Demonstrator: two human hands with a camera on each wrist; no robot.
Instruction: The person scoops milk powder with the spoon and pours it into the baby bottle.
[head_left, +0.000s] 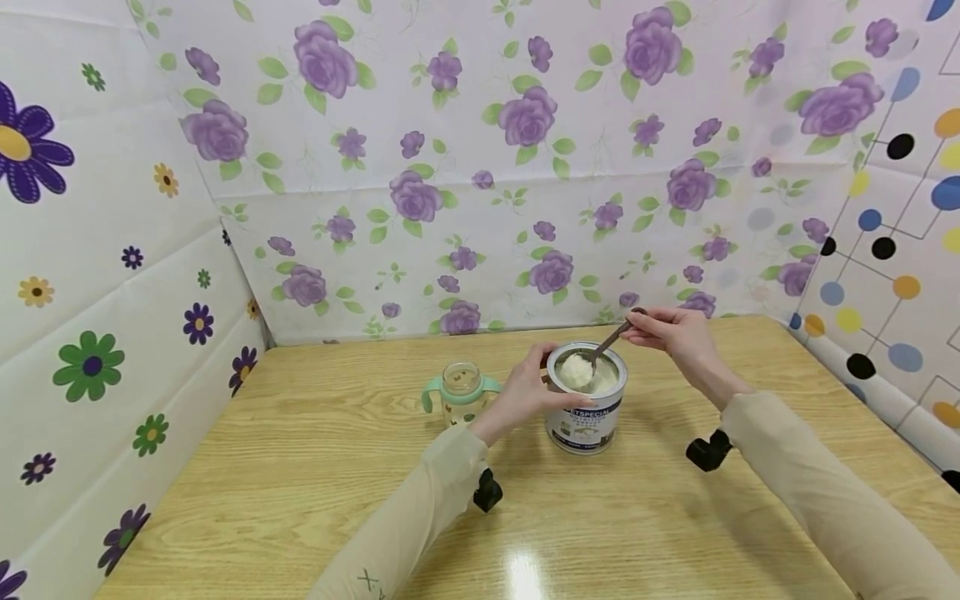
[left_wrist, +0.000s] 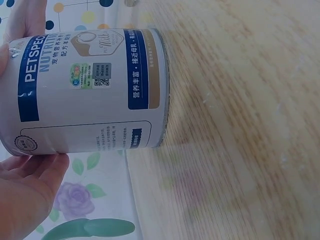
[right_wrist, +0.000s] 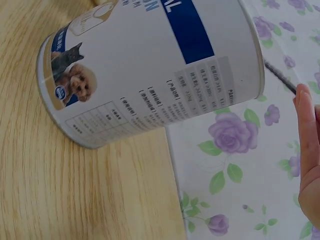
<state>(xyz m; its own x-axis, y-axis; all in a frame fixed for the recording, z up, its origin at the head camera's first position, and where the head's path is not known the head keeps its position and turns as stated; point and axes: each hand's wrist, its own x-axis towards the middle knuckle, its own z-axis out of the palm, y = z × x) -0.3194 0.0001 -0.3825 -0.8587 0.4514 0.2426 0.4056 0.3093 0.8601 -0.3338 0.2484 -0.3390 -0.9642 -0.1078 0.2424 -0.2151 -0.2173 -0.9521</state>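
Note:
A white and blue milk powder can point(head_left: 583, 429) stands upright and uncovered on the wooden table, with pale powder point(head_left: 576, 372) inside. My left hand point(head_left: 527, 390) grips it near the rim, thumb in front and fingers behind. In the left wrist view these fingers point(left_wrist: 47, 172) lie against the can's side point(left_wrist: 95, 115). Above the can's right side, my right hand point(head_left: 678, 337) pinches the end of a dark spoon point(head_left: 617, 335). The spoon slants down into the can, its bowl at the powder. The right wrist view shows only part of the spoon's handle point(right_wrist: 281, 76).
A clear baby bottle point(head_left: 461, 392) with mint-green handles and an open top stands left of the can, partly behind my left forearm. The wooden table point(head_left: 322, 450) meets flowered cloth point(head_left: 420, 258) at the back. More patterned cloth hangs at both sides.

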